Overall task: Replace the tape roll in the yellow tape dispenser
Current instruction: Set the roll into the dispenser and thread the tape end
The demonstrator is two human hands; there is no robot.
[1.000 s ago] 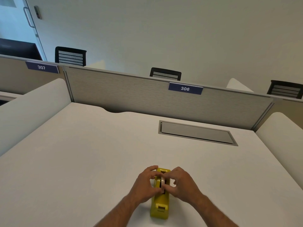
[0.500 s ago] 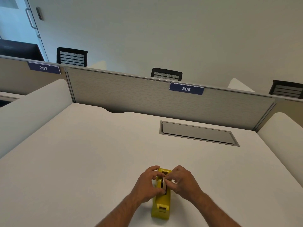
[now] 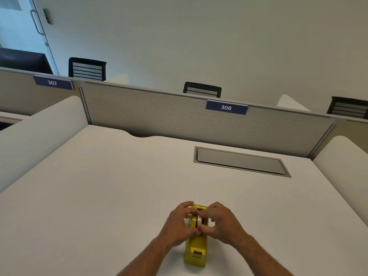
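The yellow tape dispenser [image 3: 196, 251] stands on the white desk [image 3: 103, 196] near its front edge, with its cutter end toward me. A pale tape roll [image 3: 199, 219] sits upright in the dispenser's slot, only its top edge showing. My left hand [image 3: 180, 223] presses against the dispenser's left side, thumb and fingers at the roll. My right hand [image 3: 222, 221] pinches the roll from the right. Both hands cover the dispenser's middle.
A grey cable hatch [image 3: 240, 161] is set into the desk at the back right. A grey partition [image 3: 179, 114] with a 306 label [image 3: 226, 107] closes the back. White side panels [image 3: 37, 132] flank the desk. Black chair backs show beyond.
Both hands stay on the roll and dispenser with only small finger shifts. The roll looks a little lower in the slot.
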